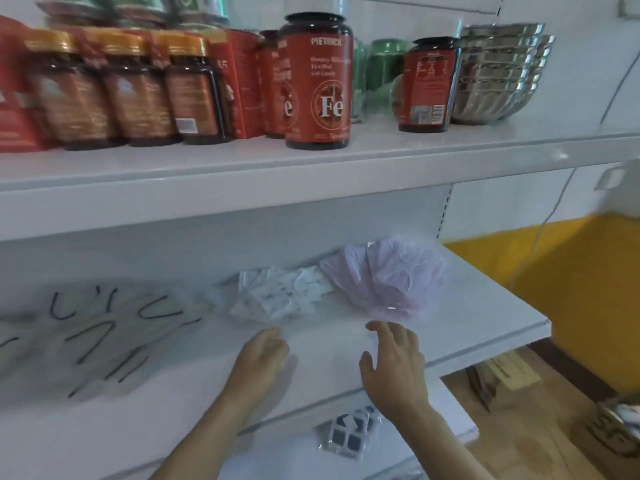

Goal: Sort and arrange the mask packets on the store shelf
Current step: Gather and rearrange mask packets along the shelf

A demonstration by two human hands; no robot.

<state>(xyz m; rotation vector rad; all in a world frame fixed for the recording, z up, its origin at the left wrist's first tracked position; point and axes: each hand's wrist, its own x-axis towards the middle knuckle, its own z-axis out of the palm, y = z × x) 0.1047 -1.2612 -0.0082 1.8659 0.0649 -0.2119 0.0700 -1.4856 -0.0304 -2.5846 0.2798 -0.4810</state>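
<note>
On the middle shelf (485,306), a white smooth board, the mask packets lie in three loose groups. At the right rear sits a heap of pale pink masks (391,275) in crinkled clear film, rounded and puffy; the number inside cannot be told. Just left of it and touching it, a scatter of white flat packets (277,296) fans out, its long axis running from lower left toward upper right; the count is blurred. Farther left, well apart from the hands, a spread of clear packets with dark ear loops (97,337) lies flat, the loops pointing many ways.

The left hand (259,355) reaches over the shelf's bare middle, near the white packets; whether its grip is curled or spread cannot be told, as the fingers are hidden behind the knuckles. The right hand (394,358) hovers with fingers spread and holds nothing, near the pink heap.

On the upper shelf (311,164) stand three amber bottles (128,95) with gold caps, one large red-labelled jar (317,81), and a stack of shiny steel bowls (502,71). One packet of dark square pieces (349,434) lies on the lower shelf.
</note>
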